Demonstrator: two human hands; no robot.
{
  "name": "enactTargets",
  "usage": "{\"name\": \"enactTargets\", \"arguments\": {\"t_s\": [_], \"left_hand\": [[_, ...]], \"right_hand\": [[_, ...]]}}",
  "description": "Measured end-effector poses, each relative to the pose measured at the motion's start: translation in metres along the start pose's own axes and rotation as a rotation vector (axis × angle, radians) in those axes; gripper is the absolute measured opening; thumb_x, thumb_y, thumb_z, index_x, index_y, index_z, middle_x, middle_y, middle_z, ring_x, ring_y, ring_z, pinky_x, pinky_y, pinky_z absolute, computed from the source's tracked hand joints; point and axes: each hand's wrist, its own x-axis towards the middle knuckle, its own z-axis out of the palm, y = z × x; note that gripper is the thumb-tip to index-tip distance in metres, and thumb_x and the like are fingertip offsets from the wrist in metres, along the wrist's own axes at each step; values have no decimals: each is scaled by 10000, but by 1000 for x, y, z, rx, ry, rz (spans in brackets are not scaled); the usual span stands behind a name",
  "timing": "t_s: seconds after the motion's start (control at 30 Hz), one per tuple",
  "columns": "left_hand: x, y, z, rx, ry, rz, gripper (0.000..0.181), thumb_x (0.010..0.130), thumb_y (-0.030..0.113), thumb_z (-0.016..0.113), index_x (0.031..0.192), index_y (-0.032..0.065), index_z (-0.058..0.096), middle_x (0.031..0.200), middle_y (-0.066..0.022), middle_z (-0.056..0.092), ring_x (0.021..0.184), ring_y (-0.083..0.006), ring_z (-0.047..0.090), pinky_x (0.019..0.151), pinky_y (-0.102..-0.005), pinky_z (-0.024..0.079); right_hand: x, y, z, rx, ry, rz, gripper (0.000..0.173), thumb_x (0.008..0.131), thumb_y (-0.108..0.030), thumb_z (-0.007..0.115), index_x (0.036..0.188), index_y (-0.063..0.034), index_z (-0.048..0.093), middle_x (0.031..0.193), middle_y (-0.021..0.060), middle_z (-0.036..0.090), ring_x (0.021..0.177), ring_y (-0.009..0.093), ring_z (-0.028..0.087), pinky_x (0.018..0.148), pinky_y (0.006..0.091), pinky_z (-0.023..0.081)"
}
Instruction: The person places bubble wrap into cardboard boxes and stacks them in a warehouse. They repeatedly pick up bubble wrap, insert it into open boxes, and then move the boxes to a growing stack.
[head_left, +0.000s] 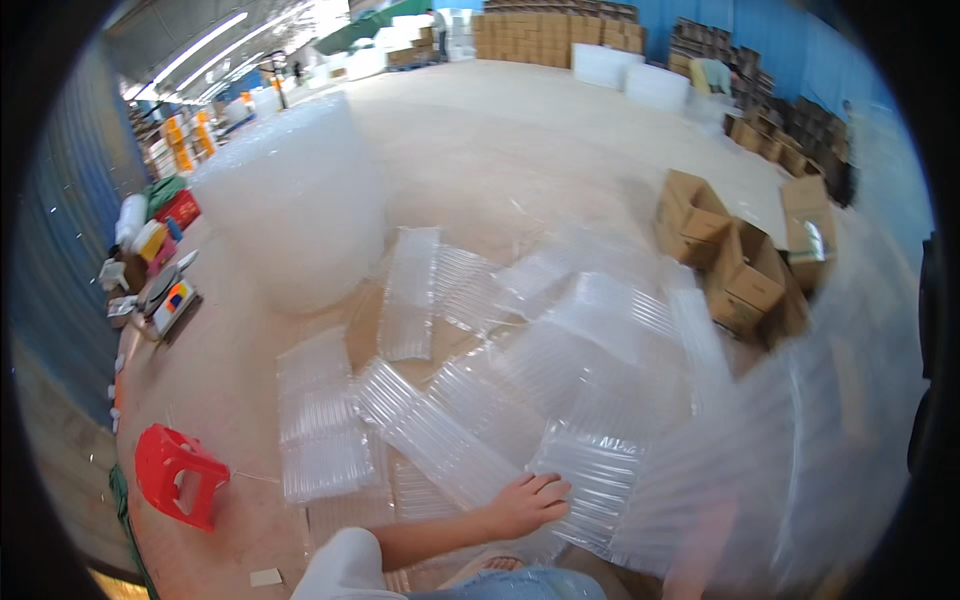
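Note:
My left hand (531, 506) lies with bent fingers at the left edge of a clear plastic air-column sheet (592, 480) that bears black marking. Whether the fingers grip this sheet or only rest on it, I cannot tell. At the lower right my right forearm and hand (703, 544) show as a pink blur behind a large, motion-blurred clear plastic sheet (780, 450); the fingers are not discernible. Before me, several more air-column sheets (442, 427) lie overlapping on the floor, some over brown cardboard (364, 319).
Open cardboard boxes (742, 277) stand at right. A large bubble-wrap roll (300, 210) rises at upper left. A red plastic stool (184, 476) and a weighing scale (169, 300) are on the left. Stacked cartons (525, 41) line the far wall, with a person (716, 75) bending nearby.

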Motion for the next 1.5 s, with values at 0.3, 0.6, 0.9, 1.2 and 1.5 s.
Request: {"name": "enactTargets", "arguments": {"t_s": [0.3,0.6,0.9,1.2,1.5], "left_hand": [[123,0,-31,151,-185,569,111,683,150,580,789,121,567,936,-65,566,906,-240,529,729,-372,402],[144,51,-46,258,1,863,153,686,112,608,665,130,457,985,-54,601,980,-245,542,804,-379,408],[149,92,-36,126,339,132,198,812,115,605,1009,99,623,1393,-222,279,1265,-408,283,1011,-509,291],[187,102,29,-295,-349,349,338,671,-99,551,960,71,597,1423,-211,272,1254,-401,370,957,-411,408],[201,92,76,268,-357,1069,113,755,154,556,776,113,659,1021,-135,624,1187,-333,467,1035,-482,307]], "right_hand": [[-97,1,-36,-259,433,-189,839,781,-170,665,1439,-32,161,1389,222,347,1238,314,405,970,422,384],[-146,-2,-111,1106,892,-267,482,928,-316,466,1324,-63,357,1367,183,380,1201,313,440,982,435,381],[-186,21,-161,31,1250,-221,236,868,-86,497,1092,-45,555,1042,117,621,881,249,603,774,340,485],[-110,16,-165,-895,399,314,235,762,-124,522,948,11,474,875,276,600,820,430,586,737,476,468],[-63,83,-146,-1368,261,-144,384,816,-171,538,1175,-34,537,1079,180,593,887,340,617,791,453,479]]}}
